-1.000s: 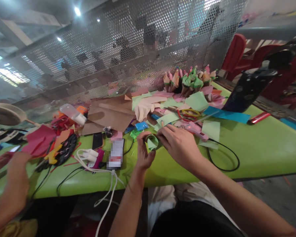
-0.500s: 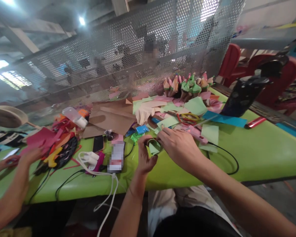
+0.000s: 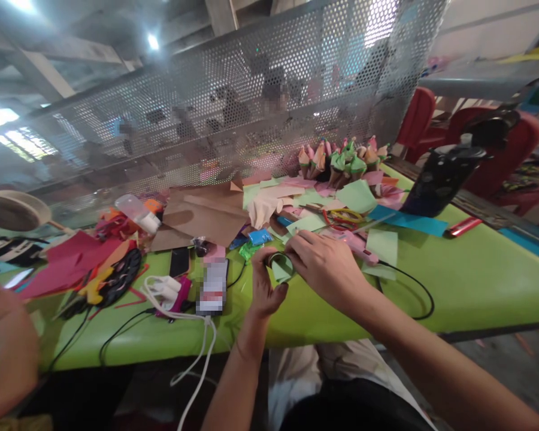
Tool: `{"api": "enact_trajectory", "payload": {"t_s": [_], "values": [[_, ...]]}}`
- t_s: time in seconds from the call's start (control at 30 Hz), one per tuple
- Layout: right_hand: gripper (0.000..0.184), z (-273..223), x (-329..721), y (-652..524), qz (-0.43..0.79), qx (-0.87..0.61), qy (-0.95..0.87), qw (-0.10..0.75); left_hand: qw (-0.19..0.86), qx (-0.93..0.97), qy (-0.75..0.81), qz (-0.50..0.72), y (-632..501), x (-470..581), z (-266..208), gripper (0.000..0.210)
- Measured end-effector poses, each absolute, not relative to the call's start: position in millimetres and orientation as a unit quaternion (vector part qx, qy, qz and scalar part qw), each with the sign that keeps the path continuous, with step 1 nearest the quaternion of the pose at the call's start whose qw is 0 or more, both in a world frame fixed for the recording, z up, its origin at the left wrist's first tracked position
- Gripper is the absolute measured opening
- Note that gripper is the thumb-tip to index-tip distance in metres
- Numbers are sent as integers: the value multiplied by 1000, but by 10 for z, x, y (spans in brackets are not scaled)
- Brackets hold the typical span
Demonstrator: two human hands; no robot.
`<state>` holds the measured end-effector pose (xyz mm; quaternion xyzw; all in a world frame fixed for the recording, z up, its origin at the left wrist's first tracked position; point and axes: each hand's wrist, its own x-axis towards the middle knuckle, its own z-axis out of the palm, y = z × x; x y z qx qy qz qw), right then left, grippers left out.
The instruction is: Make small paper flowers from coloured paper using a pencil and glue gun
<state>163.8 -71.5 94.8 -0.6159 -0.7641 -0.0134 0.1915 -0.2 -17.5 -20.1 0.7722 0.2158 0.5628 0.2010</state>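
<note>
My left hand [image 3: 264,286] is wrapped around a rolled paper cone [image 3: 282,269], pale green inside with a dark brown outer edge, its open end facing me. My right hand [image 3: 320,258] is bent over the cone's far right side, fingers pinched together against it; what its fingertips grip is partly hidden. Just past the hands lie a small blue packet [image 3: 259,237] and a bright green wrapper [image 3: 247,251]. A pink glue gun [image 3: 362,246] with a black cord rests right behind my right hand.
Brown paper sheets [image 3: 202,212], scissors [image 3: 344,216] and finished paper flowers [image 3: 341,160] lie toward the perforated metal screen [image 3: 251,120]. A black tumbler [image 3: 440,182] stands at right. Phone [image 3: 212,287], white cables and a power strip [image 3: 175,296] sit left. A co-worker's hand [image 3: 2,302] is far left.
The co-worker's arm at far left has drawn back leftward from the pink paper. My two hands and the paper cone stay almost in the same place.
</note>
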Motion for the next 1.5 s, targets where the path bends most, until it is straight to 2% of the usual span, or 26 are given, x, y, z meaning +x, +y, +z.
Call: {"api": "enact_trajectory", "payload": {"t_s": [0.13, 0.33, 0.97, 1.3, 1.5], "values": [[16, 958, 1648, -711, -30, -599, -780, 181, 214, 766, 231, 561, -174, -2, -208, 62], [18, 1052, 1655, -705, -40, -591, -796, 123, 215, 771, 216, 559, -166, -5, -215, 60], [13, 1030, 1732, -627, 24, -597, -772, 216, 204, 780, 210, 553, -171, 5, -206, 62], [17, 1093, 1704, -607, 12, -594, -787, 167, 223, 781, 205, 546, -167, -5, -185, 60], [17, 1064, 1720, -590, 11, -577, -798, 177, 234, 784, 194, 541, -165, 1, -189, 60]]}}
